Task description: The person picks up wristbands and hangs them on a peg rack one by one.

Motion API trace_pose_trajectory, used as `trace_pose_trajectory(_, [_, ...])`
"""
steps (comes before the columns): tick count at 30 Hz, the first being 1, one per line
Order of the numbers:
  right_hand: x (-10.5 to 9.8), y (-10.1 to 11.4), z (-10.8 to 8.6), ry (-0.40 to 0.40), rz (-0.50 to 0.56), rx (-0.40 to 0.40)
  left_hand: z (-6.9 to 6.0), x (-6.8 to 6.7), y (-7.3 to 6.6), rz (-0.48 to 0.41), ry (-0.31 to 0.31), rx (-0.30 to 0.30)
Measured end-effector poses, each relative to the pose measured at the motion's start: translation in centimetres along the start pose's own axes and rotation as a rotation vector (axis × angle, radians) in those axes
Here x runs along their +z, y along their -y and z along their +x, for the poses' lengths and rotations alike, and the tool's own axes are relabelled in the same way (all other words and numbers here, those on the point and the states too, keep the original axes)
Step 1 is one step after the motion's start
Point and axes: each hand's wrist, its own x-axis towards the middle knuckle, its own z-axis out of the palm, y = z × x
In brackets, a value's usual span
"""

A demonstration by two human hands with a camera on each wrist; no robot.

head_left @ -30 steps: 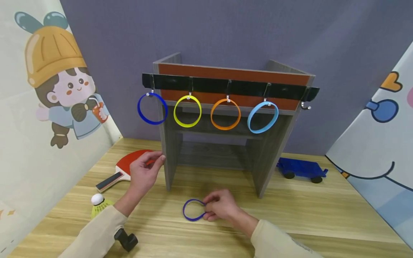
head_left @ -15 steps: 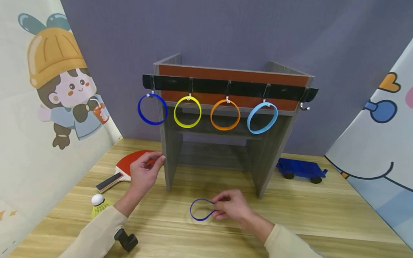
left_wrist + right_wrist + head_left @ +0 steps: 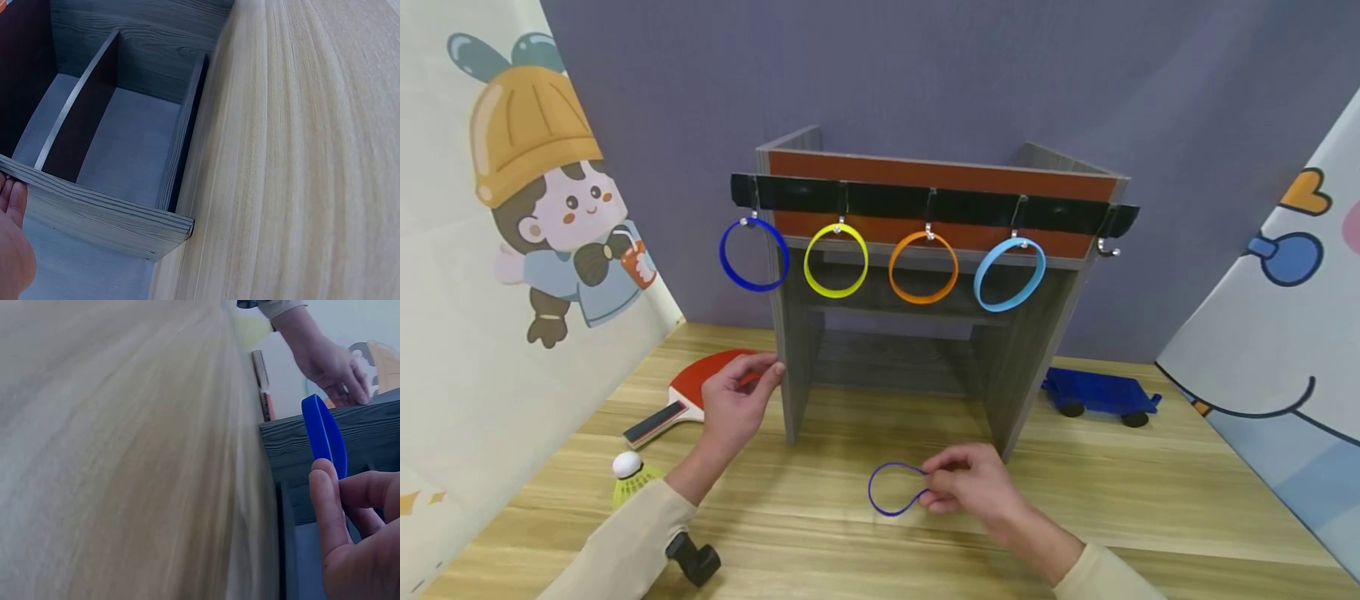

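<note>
My right hand (image 3: 973, 483) pinches a dark blue ring-shaped band (image 3: 326, 434) between thumb and fingers. The band is squeezed narrow at the grip and stands low over the table, before the shelf's right front. My left hand (image 3: 737, 400) rests its thumb and fingertips at the front edge of the grey wooden shelf's (image 3: 797, 358) left panel, with the fingers on the outer side. A black hook rail (image 3: 887, 197) crosses the top. From its hooks hang a blue ring (image 3: 724, 265), a yellow ring (image 3: 807, 271), an orange ring (image 3: 922, 299) and a light blue ring (image 3: 1009, 305).
The rightmost hook (image 3: 1108, 249) holds nothing. A red table tennis paddle (image 3: 700, 383) lies left of the shelf, partly behind my left hand. Nearer stands a yellow shuttlecock (image 3: 628, 475), partly covered by my sleeve. A blue wheeled cart (image 3: 1101, 390) stands right of the shelf.
My right hand has moved to the right over the table, carrying the dark blue band with it. My left hand stays at the shelf's edge, and the hanging rings keep their places.
</note>
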Motion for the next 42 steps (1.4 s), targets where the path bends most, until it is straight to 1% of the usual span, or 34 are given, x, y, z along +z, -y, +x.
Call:
trace_pose_trajectory(4, [-0.5, 1.0, -0.6, -0.005, 0.023, -0.018, 0.0, 0.0, 0.0, -0.008, -0.001, -0.005])
trace_pose_trajectory(10, [-1.2, 2.9, -1.3, -0.047, 0.083, -0.072, -0.1, 0.0, -0.1, 0.001, 0.003, -0.002])
trace_pose_trajectory(13, [-1.5, 3.7, -1.7, -0.062, 0.095, -0.099, -0.1, -0.1, 0.0, 0.002, 0.005, 0.002])
trace_pose_trajectory(17, [-2.3, 4.4, -2.2, -0.078, 0.104, -0.136, -0.1, -0.1, 0.0, 0.001, 0.004, -0.001])
trace_pose_trajectory(21, [-3.4, 4.8, -2.7, -0.093, 0.146, -0.176, -0.1, 0.0, 0.0, 0.001, -0.001, -0.009])
trace_pose_trajectory(28, [-5.4, 6.0, -3.5, -0.085, 0.267, -0.328, -0.1, -0.1, 0.1, 0.017, -0.007, -0.017])
trace_pose_trajectory(30, [-5.8, 6.6, -3.8, -0.100, 0.293, -0.361, -0.1, -0.1, 0.1, 0.016, -0.007, -0.014])
trace_pose_trajectory(35, [-6.7, 8.3, -4.4, -0.170, 0.360, -0.435, -0.1, 0.0, 0.1, 0.000, -0.004, -0.006])
trace_pose_trajectory(42, [-7.9, 10.4, -5.0, -0.222, 0.514, -0.565, -0.1, 0.0, 0.1, 0.009, -0.003, -0.023])
